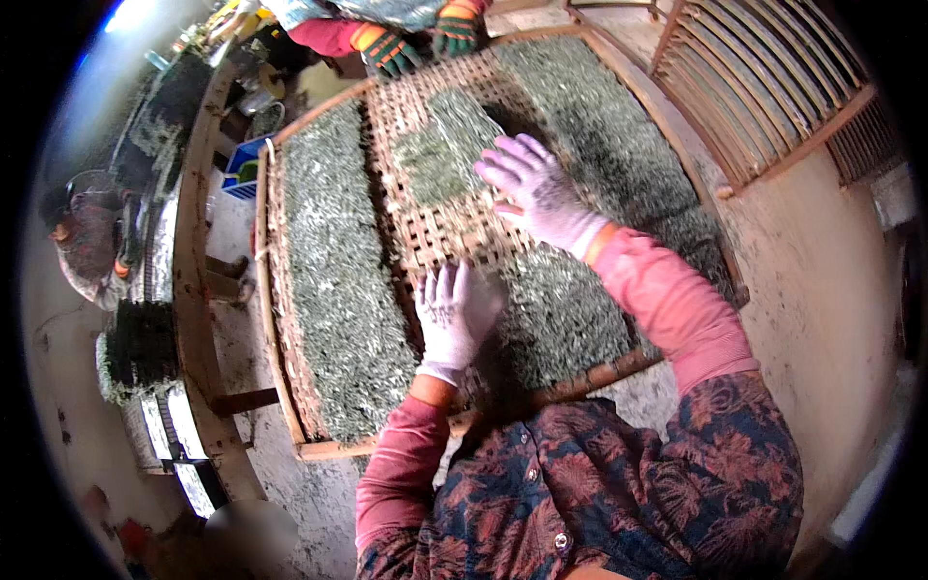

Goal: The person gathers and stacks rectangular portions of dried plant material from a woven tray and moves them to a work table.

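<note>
My right hand (pixel 536 188), in a pale lavender glove, is open with fingers spread over a large woven slat tray (pixel 454 227). Its fingertips are at the edge of a grey-green strip of flaky, matted material (pixel 466 121); whether they touch it I cannot tell. Beside that strip lies a thinner patch (pixel 430 166) of the same stuff on the lattice. Nearer to me, my left hand (pixel 452 314), gloved alike, is open by the lattice's near end, its thumb side blurred. A long matted sheet (pixel 338 280) lies left of it, and another sheet (pixel 561 314) to its right.
Across the tray are another person's gloved hands (pixel 391 53) at its far edge. More matted material (pixel 609 106) covers the tray's far right. A slatted wooden rack (pixel 759 82) stands at right. Left are a blue crate (pixel 244 172), a long bench (pixel 198 280) and another person (pixel 92 237).
</note>
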{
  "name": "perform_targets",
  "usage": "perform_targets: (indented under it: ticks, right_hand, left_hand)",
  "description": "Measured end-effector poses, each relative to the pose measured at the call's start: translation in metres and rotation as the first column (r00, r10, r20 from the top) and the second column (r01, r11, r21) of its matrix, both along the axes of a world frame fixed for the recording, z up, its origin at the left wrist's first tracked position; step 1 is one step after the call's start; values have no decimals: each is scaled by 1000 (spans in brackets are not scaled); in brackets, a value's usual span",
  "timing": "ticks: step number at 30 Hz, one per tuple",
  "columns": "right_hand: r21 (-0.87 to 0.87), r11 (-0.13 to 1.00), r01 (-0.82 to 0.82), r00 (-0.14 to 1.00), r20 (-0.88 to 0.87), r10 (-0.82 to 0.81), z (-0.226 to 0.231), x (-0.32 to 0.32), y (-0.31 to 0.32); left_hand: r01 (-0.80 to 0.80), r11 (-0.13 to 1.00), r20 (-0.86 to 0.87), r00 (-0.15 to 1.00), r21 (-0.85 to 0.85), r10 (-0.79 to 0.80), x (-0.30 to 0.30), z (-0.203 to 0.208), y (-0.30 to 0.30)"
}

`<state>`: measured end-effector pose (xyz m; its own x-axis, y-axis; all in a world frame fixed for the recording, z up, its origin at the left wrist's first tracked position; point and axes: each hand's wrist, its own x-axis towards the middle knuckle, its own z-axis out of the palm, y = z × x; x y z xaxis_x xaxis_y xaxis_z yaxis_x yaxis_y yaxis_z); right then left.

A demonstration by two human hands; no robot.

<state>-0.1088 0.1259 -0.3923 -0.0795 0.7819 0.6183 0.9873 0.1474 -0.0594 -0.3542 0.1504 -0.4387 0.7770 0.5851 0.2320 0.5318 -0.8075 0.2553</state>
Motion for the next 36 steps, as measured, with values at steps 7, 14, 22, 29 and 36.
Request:
perform_targets:
  ticks: [7,14,22,29,36]
  right_hand:
    - [-616,788,0,989,-119,-93,-40,25,-100]
    - [-584,809,62,953,-207,-222,-8,-8,-125]
    - [-443,896,-43,988,-154,-28,-15,-28,-188]
    - [-410,910,62,962,-220,-164,-9,-52,-211]
    - [-251,947,198,974,-59,-219,37,-49,-185]
  left_hand:
    - [5,984,-151,988,-178,-32,12,24,9]
    - [160,976,-89,981,-148,-175,-6,41,-9]
    - [314,946,147,942,-78,-301,-1,68,-21]
    - [279,842,-257,867,-461,-428,16,47,-7]
    - [442,867,-230,841,-230,-489,7,85,-24]
